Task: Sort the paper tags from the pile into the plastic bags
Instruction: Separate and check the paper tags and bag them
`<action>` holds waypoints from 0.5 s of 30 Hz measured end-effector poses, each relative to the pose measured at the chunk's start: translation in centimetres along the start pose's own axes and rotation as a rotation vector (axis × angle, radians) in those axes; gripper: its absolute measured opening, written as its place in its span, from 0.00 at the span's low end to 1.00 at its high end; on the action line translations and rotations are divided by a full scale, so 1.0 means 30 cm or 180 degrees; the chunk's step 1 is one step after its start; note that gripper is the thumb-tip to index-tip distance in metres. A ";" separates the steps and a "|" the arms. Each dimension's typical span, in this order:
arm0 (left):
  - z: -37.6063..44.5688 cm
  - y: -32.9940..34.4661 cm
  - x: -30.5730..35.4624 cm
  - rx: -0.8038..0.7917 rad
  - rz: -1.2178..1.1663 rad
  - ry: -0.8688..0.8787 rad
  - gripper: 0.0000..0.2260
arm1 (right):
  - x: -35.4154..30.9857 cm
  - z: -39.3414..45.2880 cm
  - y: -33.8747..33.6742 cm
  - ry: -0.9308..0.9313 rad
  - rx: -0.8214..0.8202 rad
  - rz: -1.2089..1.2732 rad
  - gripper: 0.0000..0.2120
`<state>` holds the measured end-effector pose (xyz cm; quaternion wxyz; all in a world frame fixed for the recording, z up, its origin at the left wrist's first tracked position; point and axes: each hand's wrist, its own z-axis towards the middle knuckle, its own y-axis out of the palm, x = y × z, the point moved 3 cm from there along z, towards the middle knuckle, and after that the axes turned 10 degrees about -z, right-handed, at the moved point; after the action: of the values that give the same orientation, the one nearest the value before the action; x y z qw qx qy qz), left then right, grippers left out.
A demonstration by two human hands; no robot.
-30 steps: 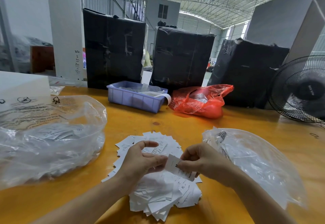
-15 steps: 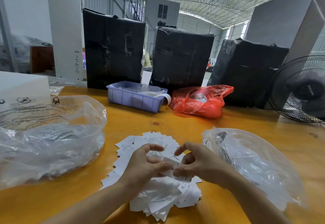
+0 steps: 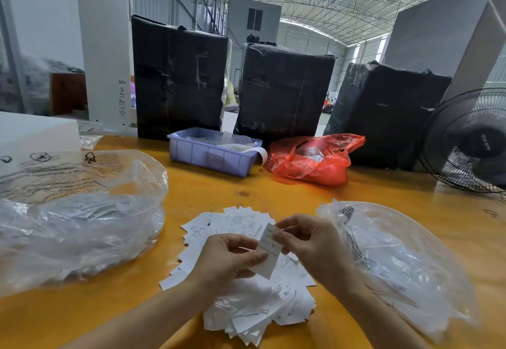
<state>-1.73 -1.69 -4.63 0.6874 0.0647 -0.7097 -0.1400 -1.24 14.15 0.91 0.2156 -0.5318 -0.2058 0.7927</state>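
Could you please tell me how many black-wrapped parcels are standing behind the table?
3: left parcel behind the blue bin's left end, middle parcel behind bin and red bag, right parcel beside the fan. Others may be hidden.

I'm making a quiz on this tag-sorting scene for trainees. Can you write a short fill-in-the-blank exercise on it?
1. Both hands, the left hand and the right hand, pinch one paper ____ above the pile.
2. A clear plastic bag lies on each side of the pile; the other bag is on the person's ____.
3. The bag beside the blue tray is ____ in colour.

Missing words: tag; right; red
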 end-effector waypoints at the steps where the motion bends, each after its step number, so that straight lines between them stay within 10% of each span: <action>1: -0.001 0.002 0.001 0.0006 -0.0026 0.0000 0.05 | 0.000 -0.003 0.008 -0.0033 -0.0007 -0.0004 0.07; 15: 0.002 -0.018 0.030 0.0340 -0.0326 0.0296 0.19 | 0.016 -0.023 0.080 0.0239 -0.0782 0.0195 0.20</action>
<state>-1.87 -2.44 -3.92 0.7071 0.1439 -0.6792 -0.1338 -1.05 12.51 -1.02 0.1321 -0.5895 -0.2767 0.7473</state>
